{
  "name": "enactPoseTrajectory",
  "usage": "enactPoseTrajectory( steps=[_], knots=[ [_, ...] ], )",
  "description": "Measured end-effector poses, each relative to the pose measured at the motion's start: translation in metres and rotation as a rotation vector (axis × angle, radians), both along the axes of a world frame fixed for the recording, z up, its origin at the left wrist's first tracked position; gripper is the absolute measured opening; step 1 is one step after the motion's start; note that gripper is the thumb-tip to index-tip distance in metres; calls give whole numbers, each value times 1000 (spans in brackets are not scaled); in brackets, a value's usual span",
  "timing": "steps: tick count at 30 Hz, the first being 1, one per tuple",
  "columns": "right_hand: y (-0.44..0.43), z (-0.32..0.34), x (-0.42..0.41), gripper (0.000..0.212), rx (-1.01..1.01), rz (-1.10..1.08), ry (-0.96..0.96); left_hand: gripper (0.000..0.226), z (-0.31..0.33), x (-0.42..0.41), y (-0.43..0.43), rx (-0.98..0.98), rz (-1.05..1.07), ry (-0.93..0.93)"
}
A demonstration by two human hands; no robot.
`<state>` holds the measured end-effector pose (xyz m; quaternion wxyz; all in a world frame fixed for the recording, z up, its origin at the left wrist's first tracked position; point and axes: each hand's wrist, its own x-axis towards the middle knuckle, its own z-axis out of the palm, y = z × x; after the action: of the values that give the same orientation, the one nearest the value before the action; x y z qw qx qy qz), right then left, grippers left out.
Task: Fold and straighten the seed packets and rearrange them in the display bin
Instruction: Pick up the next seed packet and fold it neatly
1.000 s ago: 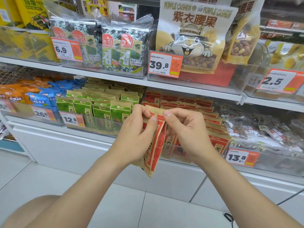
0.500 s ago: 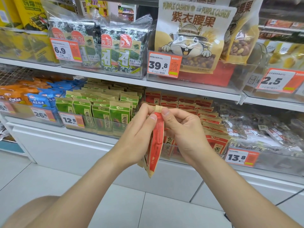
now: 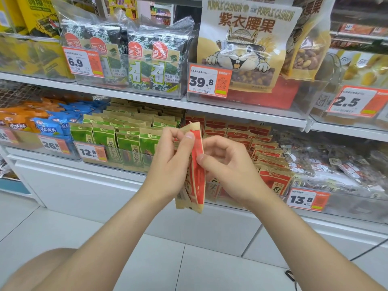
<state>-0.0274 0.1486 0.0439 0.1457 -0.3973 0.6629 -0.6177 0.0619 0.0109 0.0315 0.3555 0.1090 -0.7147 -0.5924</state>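
I hold a red and kraft-brown seed packet (image 3: 197, 164) upright and edge-on in front of the lower shelf. My left hand (image 3: 170, 164) grips it from the left, thumb pressed near its top edge. On the right, my right hand (image 3: 228, 169) pinches the packet's red side edge about a third of the way down. Behind my hands the clear display bin (image 3: 357, 206) holds several rows of the same red seed packets (image 3: 270, 162), with a 13.8 price tag on its front.
A bin of green seed packets (image 3: 126, 139) stands left of the red ones, blue and orange snack bags (image 3: 48, 124) farther left. Clear bags of snacks (image 3: 327, 164) lie to the right. The upper shelf carries seaweed packs (image 3: 134, 55) and cashew bags (image 3: 245, 45). White tiled floor below.
My right hand has slid down from the packet's top edge to its side. The packet has turned more edge-on, its top now sticking up above my left thumb.
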Motion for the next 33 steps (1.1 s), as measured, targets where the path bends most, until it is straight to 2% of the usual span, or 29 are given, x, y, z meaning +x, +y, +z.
enactPoseTrajectory(
  steps=[1,4,6,8,10,13,15,18,20,24,28,33],
  knots=[
    [0,0,2,5,53,13,26,31,1,-2,-1,52,42,6],
    [-1,-2,7,23,182,63,67,35,1,-6,-2,197,115,20],
    [-1,-2,10,27,235,144,5,38,3,-6,0,272,113,24],
    [-1,0,13,24,233,221,-137,40,2,-6,2,294,75,11],
    [-3,1,15,23,186,166,-203,36,2,-5,4,239,37,-11],
    [-11,-2,14,34,82,-71,-254,40,1,-3,7,76,27,-60],
    [-16,-9,9,52,82,-221,-210,43,0,-2,9,-98,70,-134],
    [-16,-11,8,80,120,-254,-178,46,-2,3,13,-254,99,-195],
    [-14,-9,6,76,92,-217,-238,46,-2,5,11,-367,128,-179],
    [-5,-5,-1,37,85,-114,-229,44,0,8,7,-466,114,-144],
    [-1,-4,-4,48,96,-54,-187,45,2,11,7,-493,65,-129],
    [0,-4,-4,45,109,-37,-166,44,3,12,9,-434,28,-152]
  ],
)
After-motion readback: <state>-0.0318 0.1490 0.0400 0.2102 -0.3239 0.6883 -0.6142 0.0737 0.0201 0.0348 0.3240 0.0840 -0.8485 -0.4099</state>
